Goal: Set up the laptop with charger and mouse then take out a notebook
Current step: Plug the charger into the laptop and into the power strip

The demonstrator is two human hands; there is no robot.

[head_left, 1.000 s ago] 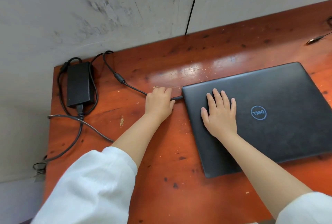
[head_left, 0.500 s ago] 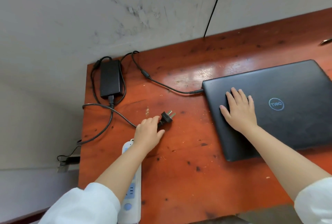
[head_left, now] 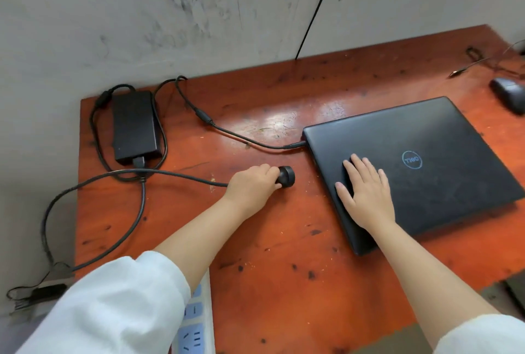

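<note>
A closed black laptop (head_left: pixel 443 137) lies on the red-brown wooden table (head_left: pixel 272 240). My right hand (head_left: pixel 366 194) rests flat on its lid near the left edge. The charger's thin cable (head_left: pixel 244 139) is plugged into the laptop's left side and runs back to the black power brick (head_left: pixel 135 126) at the table's far left. My left hand (head_left: pixel 251 183) grips the charger's black wall plug (head_left: pixel 286 177), held just above the table left of the laptop. A black mouse (head_left: pixel 510 93) sits at the far right. No notebook is in view.
A white and blue power strip (head_left: pixel 196 322) lies at the table's near edge under my left forearm. The thick mains cord (head_left: pixel 93 237) loops off the table's left edge. A grey wall stands behind. Thin wires (head_left: pixel 480 62) lie at the far right corner.
My left hand left the laptop's charging port, where the cable stays plugged in, went to the wall plug and closed on it, turning it. My right hand stayed on the lid.
</note>
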